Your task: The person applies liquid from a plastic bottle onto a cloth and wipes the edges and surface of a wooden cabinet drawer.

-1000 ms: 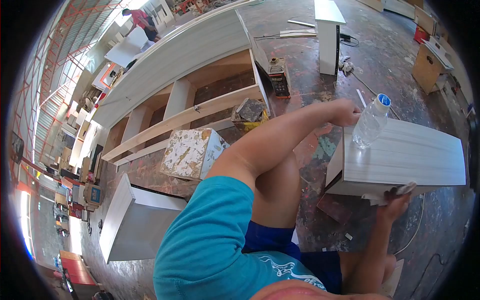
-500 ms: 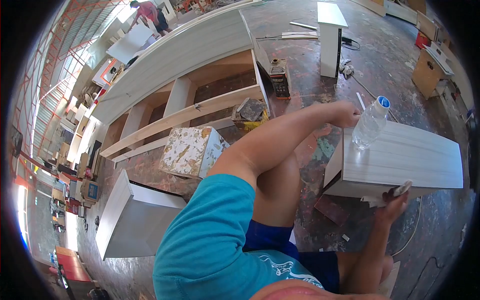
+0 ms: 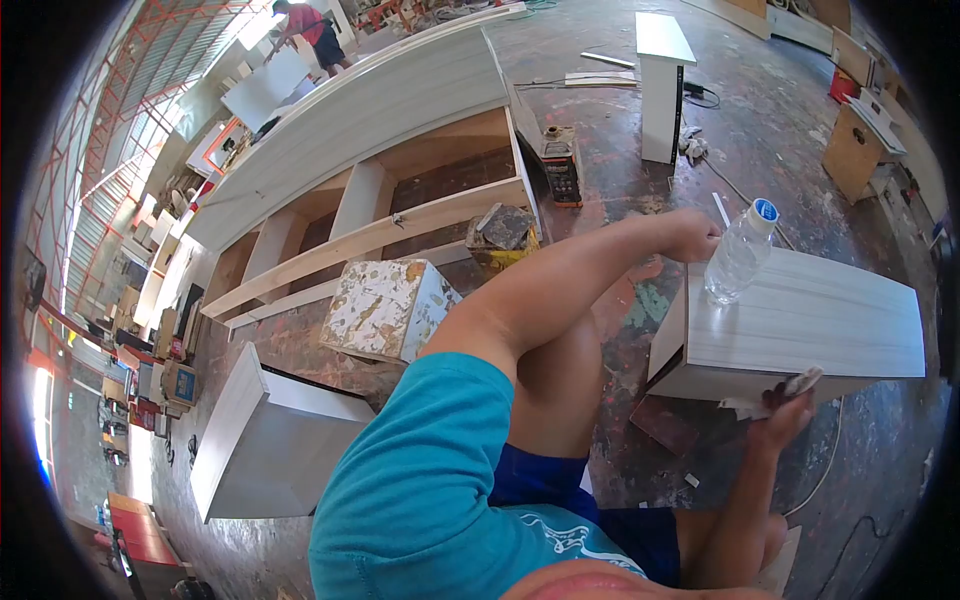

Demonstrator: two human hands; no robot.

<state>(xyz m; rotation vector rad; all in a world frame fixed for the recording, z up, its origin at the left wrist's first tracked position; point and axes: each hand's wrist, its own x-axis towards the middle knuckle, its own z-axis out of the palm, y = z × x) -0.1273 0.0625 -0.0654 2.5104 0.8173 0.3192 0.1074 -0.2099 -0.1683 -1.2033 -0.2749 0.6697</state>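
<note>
in the right grip, a crumpled white cloth is clenched against the near side of the long, pale wood-grained box, laid lengthwise left to right — faintly streaked on top. the left grip is curled by the clear plastic bottle — its hold cannot be told.

From here I have 2 hands apart, the left hand curled with the left arm stretched behind its fingers, the right hand gripping, right forearm slanting below its fingers.
</note>
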